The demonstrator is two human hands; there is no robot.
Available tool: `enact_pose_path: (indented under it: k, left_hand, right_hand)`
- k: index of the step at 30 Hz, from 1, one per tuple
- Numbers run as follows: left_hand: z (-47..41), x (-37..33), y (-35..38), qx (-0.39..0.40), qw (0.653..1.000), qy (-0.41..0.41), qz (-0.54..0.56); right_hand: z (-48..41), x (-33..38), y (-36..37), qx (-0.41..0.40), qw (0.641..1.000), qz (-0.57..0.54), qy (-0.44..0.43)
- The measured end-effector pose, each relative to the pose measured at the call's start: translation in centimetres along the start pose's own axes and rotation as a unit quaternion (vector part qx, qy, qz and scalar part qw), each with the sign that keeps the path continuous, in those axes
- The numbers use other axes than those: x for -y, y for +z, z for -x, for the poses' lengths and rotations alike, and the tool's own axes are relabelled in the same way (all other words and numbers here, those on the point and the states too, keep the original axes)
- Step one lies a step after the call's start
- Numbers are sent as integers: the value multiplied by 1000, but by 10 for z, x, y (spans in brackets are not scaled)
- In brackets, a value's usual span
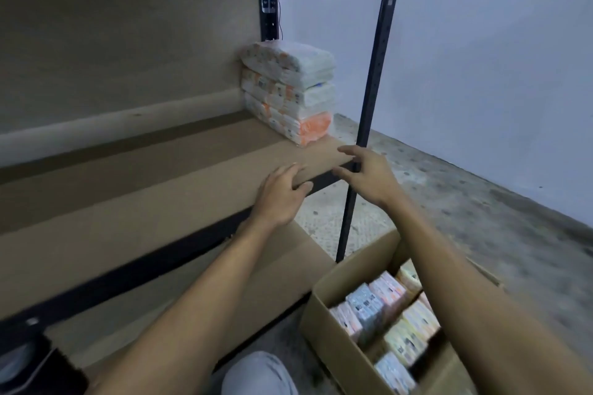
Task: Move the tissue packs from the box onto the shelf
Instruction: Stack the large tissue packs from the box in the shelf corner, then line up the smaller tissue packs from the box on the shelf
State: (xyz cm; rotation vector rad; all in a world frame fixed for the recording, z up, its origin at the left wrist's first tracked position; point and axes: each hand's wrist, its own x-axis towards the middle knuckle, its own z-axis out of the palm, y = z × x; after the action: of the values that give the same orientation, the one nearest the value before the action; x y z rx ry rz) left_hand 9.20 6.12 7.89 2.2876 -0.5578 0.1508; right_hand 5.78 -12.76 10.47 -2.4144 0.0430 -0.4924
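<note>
**A:** What is the room like around you?

**B:** A pale wall [481,57] on my right, a mottled concrete floor [465,208] below it, and a brown shelf board [128,195] running from lower left to its far right end; its dark front edge passes under my hands; a black upright post [369,99] stands at that end.

**A:** Where are the tissue packs?

**B:** A stack of tissue packs [288,93] sits at the back right corner of the board, by the rear post; the board to the left of it is bare brown all the way along; more packs [385,308] stand on edge in the cardboard box [333,340] on the floor at my lower right.

**A:** And your hands?

**B:** My left hand [279,195] rests over the front edge, fingers loosely spread, holding nothing; my right hand [369,173] is just beside it near the post, fingers open and empty.

**A:** Anything you cannot make out?

**B:** My right forearm hides part of the box; the frame cuts off its near end; the print on the packs is blurred; a dark object at the lower left corner is too cut off to name.
</note>
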Motion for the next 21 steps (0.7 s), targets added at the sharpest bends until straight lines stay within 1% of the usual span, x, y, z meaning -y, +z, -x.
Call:
enact_pose_path:
  k: [5, 10, 16, 21]
  left_hand:
    - [33, -34, 38, 37, 998, 35, 34]
    - [62, -38, 89, 89, 994, 43, 38]
    - [100, -25, 164, 185, 983, -15, 2]
    - [124, -12, 212, 269, 960, -63, -50]
  right_hand:
    - [57, -30, -8, 18, 999, 22, 41]
    - [107, -69, -7, 42, 995, 36, 84]
    - [157, -126, 11, 90, 983, 50, 150]
    - [187, -173, 30, 151, 964, 63, 211]
